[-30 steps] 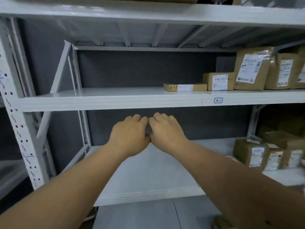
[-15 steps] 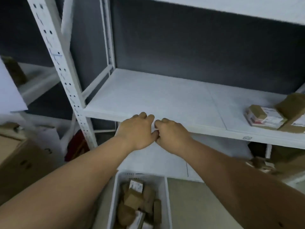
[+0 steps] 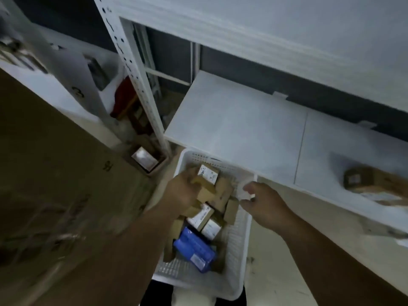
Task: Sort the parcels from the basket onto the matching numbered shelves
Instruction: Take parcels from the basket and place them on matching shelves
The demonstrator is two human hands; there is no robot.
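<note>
**A:** What's different from half a second ago?

**B:** The whole view has dropped. The white shelving (image 3: pixel 231 129), which filled the picture a moment back, now slides to the upper edge, and the white basket (image 3: pixel 237 257) on the floor sits dead centre, in full view rather than peeking in at the bottom.

**A:** And the hands? They were pressed together, knuckle to knuckle, in front of the shelf.

**B:** They have parted. The left hand (image 3: pixel 184 192) has gone down into the far end of the basket, fingers curled among the brown parcels (image 3: pixel 223 191) there; blur keeps me from saying whether it has one gripped or is only touching the heap. The right hand (image 3: pixel 263 202) is at the basket's right rim, thumb and fingers closed on a small white scrap (image 3: pixel 246 193) that I cannot identify.

**A:** Where does the load stand?

**B:** Still mostly in the basket: a jumble of brown cartons, some with white labels, and a blue packet (image 3: pixel 194 248) towards the near end. One brown parcel (image 3: pixel 373 181) already lies on the low shelf to the right.

**A:** So, for the job?

**B:** I'd judge a fresh round of picking is opening: next parcel chosen, number read, shelf matched. Plenty remains.
</note>
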